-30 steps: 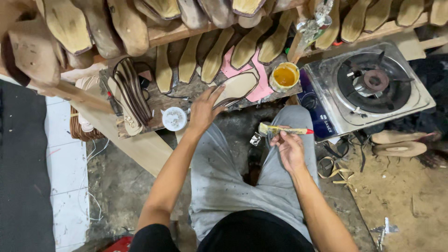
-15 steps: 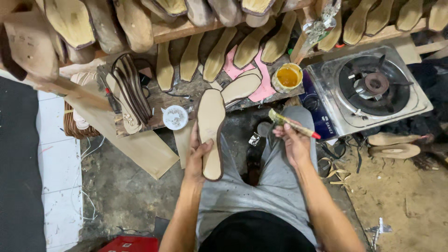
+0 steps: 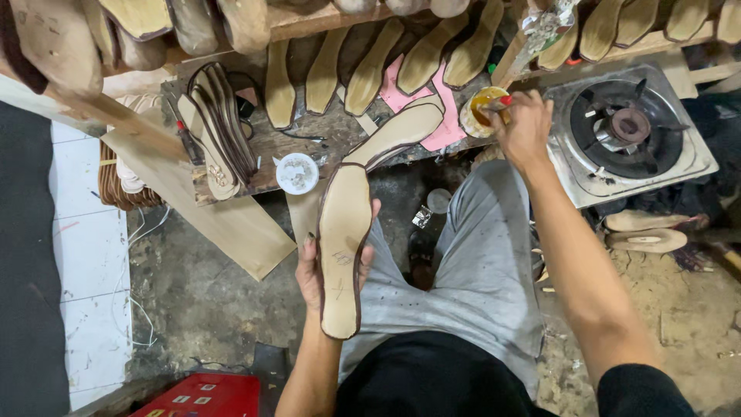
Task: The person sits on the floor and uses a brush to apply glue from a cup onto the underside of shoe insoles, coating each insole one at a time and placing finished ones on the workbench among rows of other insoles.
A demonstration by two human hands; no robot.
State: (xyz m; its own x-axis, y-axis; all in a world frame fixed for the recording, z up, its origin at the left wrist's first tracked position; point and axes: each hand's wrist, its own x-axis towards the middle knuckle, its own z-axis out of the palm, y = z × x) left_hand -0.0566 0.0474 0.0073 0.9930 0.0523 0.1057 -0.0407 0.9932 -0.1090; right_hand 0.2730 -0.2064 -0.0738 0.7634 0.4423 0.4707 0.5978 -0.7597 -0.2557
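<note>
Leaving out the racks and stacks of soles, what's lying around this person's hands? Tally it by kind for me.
Loose flat soles: 2, the held sole in the left hand and the bench sole
Yellow glue pot: 1
Brush in the right hand: 1
White round lid: 1
Gas stove: 1
Total: 6

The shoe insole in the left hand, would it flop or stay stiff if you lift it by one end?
The insole likely stays fairly stiff: it lies straight across the left hand, overhanging without drooping. It looks thin and flat, so probably light. Flat, it shouldn't roll.
</note>
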